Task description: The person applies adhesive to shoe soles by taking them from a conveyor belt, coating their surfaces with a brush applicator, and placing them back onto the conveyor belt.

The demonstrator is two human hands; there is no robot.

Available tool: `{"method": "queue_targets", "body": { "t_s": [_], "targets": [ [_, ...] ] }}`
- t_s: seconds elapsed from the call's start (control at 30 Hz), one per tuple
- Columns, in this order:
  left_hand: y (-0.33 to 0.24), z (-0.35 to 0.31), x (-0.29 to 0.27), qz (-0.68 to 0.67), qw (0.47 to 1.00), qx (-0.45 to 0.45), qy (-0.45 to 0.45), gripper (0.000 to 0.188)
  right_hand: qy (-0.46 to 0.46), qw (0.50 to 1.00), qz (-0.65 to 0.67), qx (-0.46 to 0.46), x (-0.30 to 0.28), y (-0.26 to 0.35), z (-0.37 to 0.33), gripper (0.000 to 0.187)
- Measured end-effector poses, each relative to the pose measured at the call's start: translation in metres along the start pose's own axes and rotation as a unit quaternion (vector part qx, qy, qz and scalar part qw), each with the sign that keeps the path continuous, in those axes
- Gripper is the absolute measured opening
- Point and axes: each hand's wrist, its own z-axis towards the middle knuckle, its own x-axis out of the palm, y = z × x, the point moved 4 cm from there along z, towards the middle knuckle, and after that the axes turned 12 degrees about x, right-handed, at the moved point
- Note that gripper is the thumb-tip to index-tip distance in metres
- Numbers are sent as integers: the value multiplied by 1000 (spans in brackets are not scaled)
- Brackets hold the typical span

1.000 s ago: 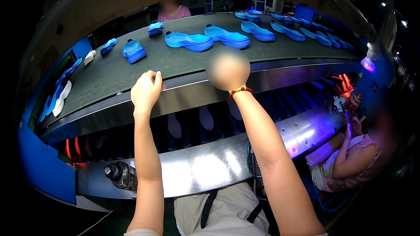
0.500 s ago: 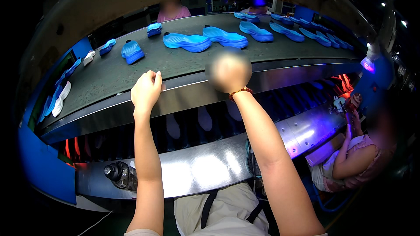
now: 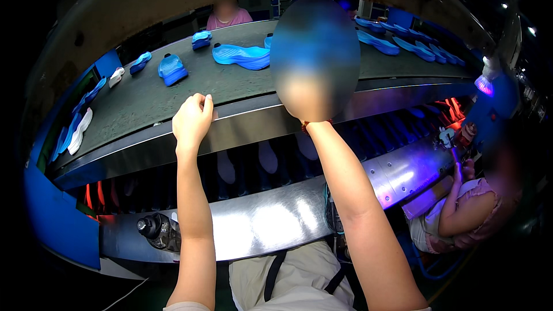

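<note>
My left hand (image 3: 193, 120) rests on the metal front rail (image 3: 242, 113) of a conveyor, its fingers curled in and nothing showing from them. My right hand (image 3: 302, 97), with a red beaded bracelet at the wrist, is over the same rail farther right. A round blurred patch covers its fingers and the belt beyond, so its grip is hidden. Just left of the patch lies a blue shoe sole (image 3: 242, 56) on the dark green belt (image 3: 230, 82). Another blue sole (image 3: 172, 69) lies beyond my left hand.
More blue soles (image 3: 377, 42) and a white sole (image 3: 81, 131) lie along the belt. Below, a steel ledge (image 3: 259, 219) carries a dark bottle (image 3: 159, 231). A person (image 3: 469, 207) sits at the right, another (image 3: 228, 17) across the belt. A lamp (image 3: 485, 83) hangs right.
The soles left of centre have shifted slightly left. The blurred patch at my right hand has grown and now covers soles that showed before. My left hand stays put.
</note>
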Motion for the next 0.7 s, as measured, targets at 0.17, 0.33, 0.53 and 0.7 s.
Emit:
{"method": "queue_targets", "body": {
  "t_s": [0.17, 0.33, 0.53, 0.7],
  "targets": [
    [0, 0, 2, 4, 1000, -2, -2, 31, -9, 1000, 0, -7, 1, 0, 0, 15],
    [-4, 1, 2, 6, 1000, 5, -4, 32, -84, 995, -39, -46, 30, -28, -9, 10],
    [-5, 1, 3, 8, 1000, 3, -3, 32, -121, 991, -30, -54, 23, -25, -8, 15],
    [-6, 1, 6, 8, 1000, 13, -19, 32, -124, 991, -20, -43, 17, -24, -9, 15]
  ]
}}
